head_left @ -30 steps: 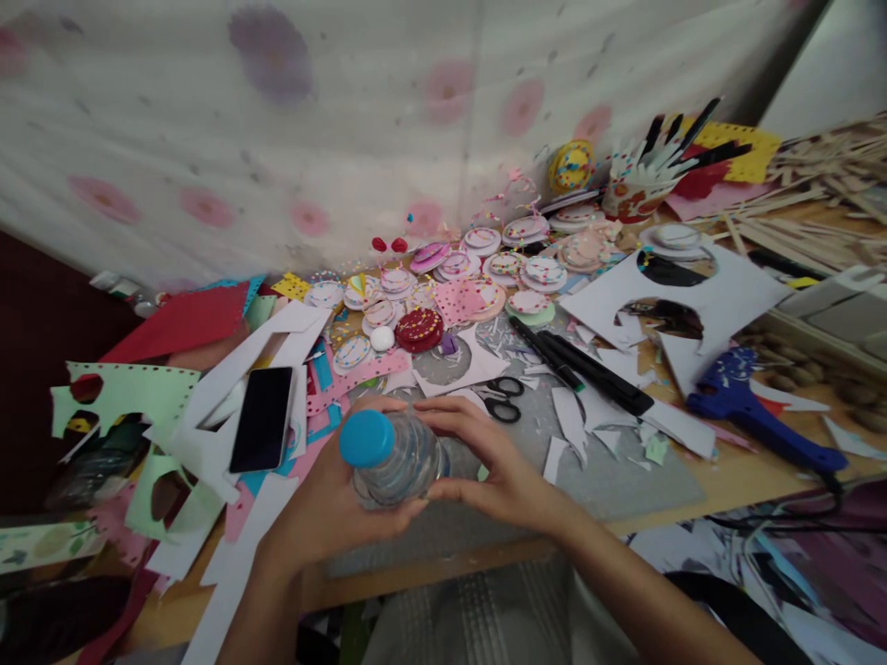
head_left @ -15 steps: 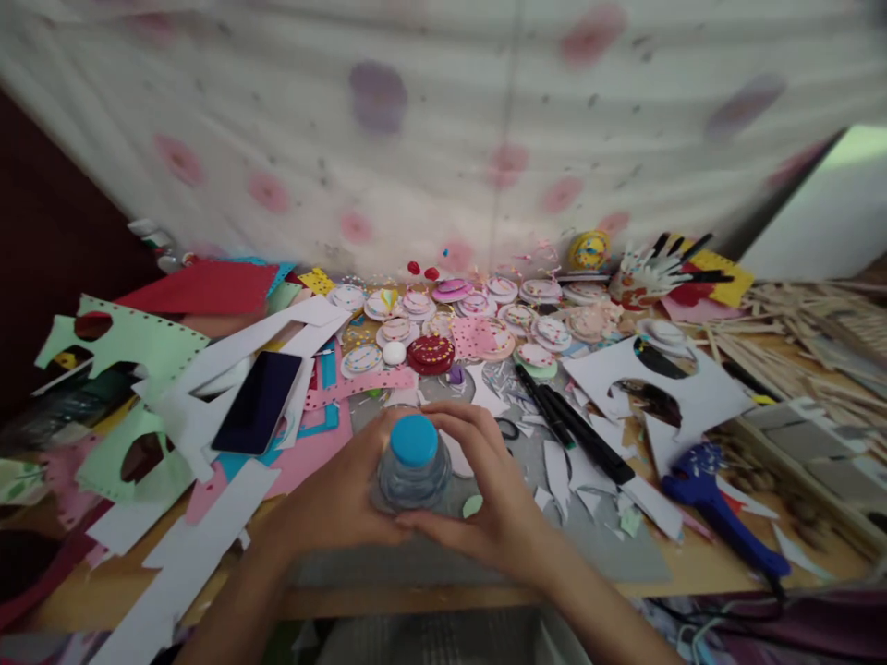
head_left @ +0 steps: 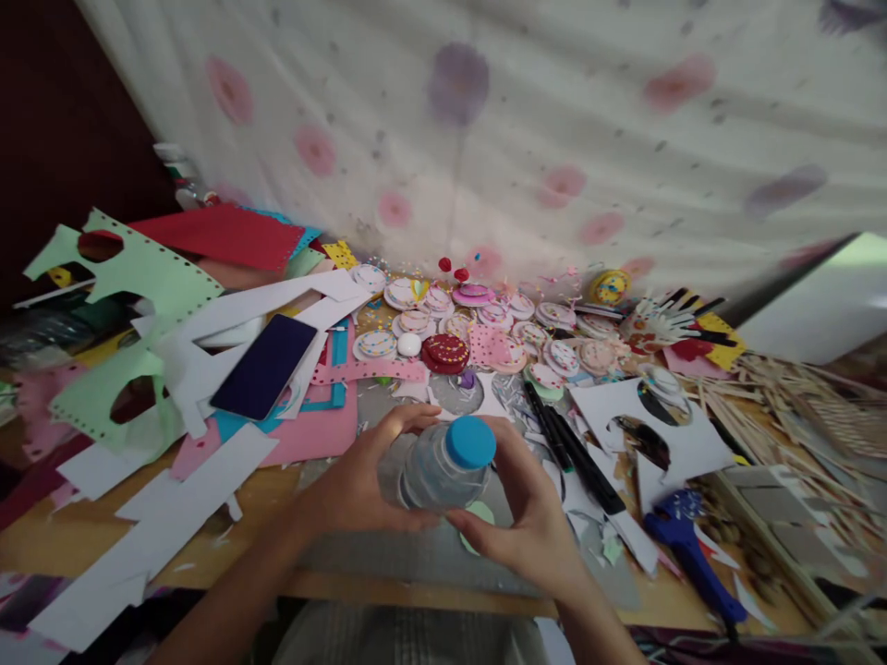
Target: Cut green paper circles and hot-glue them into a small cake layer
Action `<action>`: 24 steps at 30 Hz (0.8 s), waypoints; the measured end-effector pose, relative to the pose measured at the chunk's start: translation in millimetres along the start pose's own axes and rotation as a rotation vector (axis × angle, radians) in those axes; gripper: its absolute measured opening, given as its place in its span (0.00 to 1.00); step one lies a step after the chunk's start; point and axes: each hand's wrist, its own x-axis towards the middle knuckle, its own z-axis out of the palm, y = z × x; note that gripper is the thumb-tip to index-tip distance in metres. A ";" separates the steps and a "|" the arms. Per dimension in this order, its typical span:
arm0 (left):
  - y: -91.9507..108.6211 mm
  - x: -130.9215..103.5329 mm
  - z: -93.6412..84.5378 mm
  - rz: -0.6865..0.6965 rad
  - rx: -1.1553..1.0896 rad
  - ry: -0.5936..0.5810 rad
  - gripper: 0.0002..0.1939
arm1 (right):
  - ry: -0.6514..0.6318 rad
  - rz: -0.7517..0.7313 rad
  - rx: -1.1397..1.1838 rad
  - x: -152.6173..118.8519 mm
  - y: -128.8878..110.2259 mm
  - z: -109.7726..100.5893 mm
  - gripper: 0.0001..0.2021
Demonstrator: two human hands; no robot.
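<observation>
A clear plastic bottle (head_left: 436, 466) with a blue cap (head_left: 471, 441) is held between both hands above the grey mat (head_left: 430, 559), its cap end tilted to the right and toward me. My left hand (head_left: 367, 476) wraps round the bottle's left side. Curved about the cap end on the right is my right hand (head_left: 523, 503), its thumb below and its fingers behind the cap. Under the bottle a pale green paper disc (head_left: 477, 526) lies on the mat. Beyond the hands sit a dark red decorated disc (head_left: 445, 353) and several round, bead-trimmed paper pieces (head_left: 376, 345).
On the left, a phone (head_left: 264, 367) rests on cut paper strips and green card (head_left: 149, 277). A black cutter (head_left: 589, 466), a blue glue gun (head_left: 697, 554) and white card with holes (head_left: 665, 429) lie right. Wooden sticks (head_left: 783, 406) fill the far right. A floral curtain (head_left: 388, 120) hangs behind.
The bottle has tipped from nearly upright so its cap leans to the right. Both hands have turned with it, and the camera view has tilted.
</observation>
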 end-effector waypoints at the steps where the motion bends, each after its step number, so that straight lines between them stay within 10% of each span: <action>1: -3.6 -1.5 0.7 0.005 -0.012 0.012 0.46 | 0.003 -0.005 0.003 -0.7 1.6 0.1 0.28; 24: -46.2 0.9 10.5 -0.077 -0.568 -0.007 0.39 | -0.297 -0.060 -0.056 27.5 12.0 -15.6 0.33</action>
